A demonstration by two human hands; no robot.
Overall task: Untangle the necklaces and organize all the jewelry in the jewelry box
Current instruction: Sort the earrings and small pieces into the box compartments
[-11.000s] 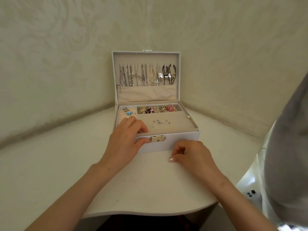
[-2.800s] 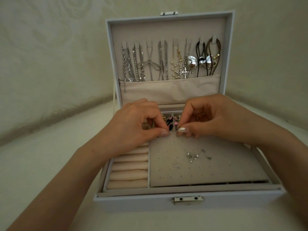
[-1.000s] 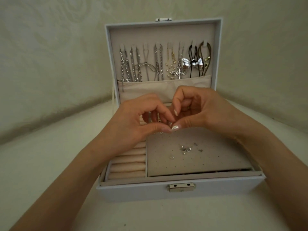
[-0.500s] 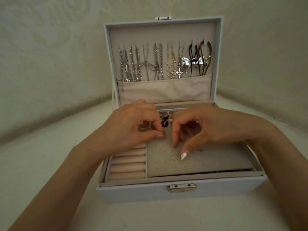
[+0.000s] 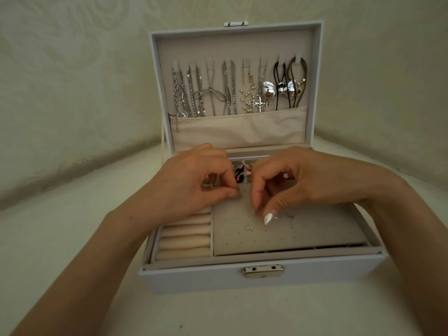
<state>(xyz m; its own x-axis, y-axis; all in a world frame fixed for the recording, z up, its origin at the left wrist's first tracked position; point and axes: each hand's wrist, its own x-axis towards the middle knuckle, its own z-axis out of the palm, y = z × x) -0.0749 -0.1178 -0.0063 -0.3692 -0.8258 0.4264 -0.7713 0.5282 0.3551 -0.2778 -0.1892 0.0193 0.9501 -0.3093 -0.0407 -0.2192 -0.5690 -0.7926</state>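
The white jewelry box (image 5: 194,277) stands open on the table, its lid (image 5: 242,44) upright. Several necklaces (image 5: 228,93) hang side by side inside the lid above a beige pocket. My left hand (image 5: 194,183) pinches something tiny, too small to identify, with thumb and forefinger at the far left corner of the grey perforated earring panel (image 5: 303,234). My right hand (image 5: 310,180) curls over the panel, thumb and forefinger closing on a small metal piece lying there. A loose stud (image 5: 249,227) lies on the panel just in front of them.
Beige ring rolls (image 5: 184,238) fill the box's left side. Pink and black earrings (image 5: 240,173) show in a back compartment between my hands. A metal clasp (image 5: 263,271) sits on the front wall. Pale walls meet in a corner behind the box.
My hands came apart from a raised joint pinch and dropped to the panel. The left went to the panel's far left corner, the right to the loose pieces. The box has not moved.
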